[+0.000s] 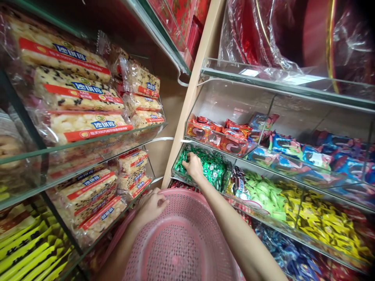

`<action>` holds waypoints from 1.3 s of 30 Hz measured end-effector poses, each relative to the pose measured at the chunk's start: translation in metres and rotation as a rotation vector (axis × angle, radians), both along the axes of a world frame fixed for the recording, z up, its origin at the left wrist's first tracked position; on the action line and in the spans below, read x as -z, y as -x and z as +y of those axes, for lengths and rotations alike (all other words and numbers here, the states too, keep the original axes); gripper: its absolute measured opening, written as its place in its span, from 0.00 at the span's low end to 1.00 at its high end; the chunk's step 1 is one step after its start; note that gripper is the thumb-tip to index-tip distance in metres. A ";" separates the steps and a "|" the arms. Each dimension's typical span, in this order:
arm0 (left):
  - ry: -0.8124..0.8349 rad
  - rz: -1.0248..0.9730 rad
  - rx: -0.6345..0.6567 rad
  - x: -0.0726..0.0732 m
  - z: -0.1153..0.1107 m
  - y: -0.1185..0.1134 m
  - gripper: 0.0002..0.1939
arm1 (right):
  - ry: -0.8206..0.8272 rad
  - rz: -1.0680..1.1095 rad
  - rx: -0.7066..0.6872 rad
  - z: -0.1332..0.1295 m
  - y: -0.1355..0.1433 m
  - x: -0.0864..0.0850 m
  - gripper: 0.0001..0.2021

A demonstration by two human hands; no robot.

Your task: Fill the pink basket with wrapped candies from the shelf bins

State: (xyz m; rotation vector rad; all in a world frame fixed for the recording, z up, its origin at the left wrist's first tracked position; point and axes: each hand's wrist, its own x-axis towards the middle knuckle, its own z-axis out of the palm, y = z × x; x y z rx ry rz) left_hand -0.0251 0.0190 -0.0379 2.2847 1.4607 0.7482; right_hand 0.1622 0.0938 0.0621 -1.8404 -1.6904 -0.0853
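My left hand [150,205] is closed over the far left rim of a pink perforated plastic basket [175,238], which stands right in front of me with nothing inside. My right hand [194,167] reaches over the basket into a clear bin [228,181] of green-wrapped candies [215,164]. Its fingers are curled and closed down among the wrappers at the bin's left end; how many they grip is hidden.
Clear shelves of packaged puffed-rice bars [90,127] line the left. A wooden post [178,144] divides the shelving. To the right are light green packets [268,195], yellow packets [322,218], blue packets [293,249] and red packets [231,136]. A glass shelf edge [263,80] juts above.
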 end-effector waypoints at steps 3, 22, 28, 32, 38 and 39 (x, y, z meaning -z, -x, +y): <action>0.003 -0.001 0.002 0.000 0.000 0.000 0.16 | 0.006 -0.010 -0.015 0.000 -0.002 0.001 0.17; 0.011 -0.010 0.011 0.000 0.000 0.000 0.16 | -0.124 0.246 -0.071 -0.002 -0.010 -0.002 0.14; -0.008 0.001 0.014 0.000 0.000 0.000 0.16 | -0.220 0.783 -0.239 -0.020 -0.020 -0.014 0.17; -0.015 0.015 0.020 -0.002 0.000 0.000 0.16 | -0.190 0.922 -0.394 -0.068 -0.016 -0.010 0.19; -0.006 0.064 0.002 -0.004 -0.001 -0.003 0.15 | 0.216 0.868 -0.614 -0.139 -0.003 0.061 0.12; -0.015 0.064 0.017 -0.005 -0.002 -0.003 0.15 | 0.303 0.843 -0.635 -0.145 -0.002 0.077 0.10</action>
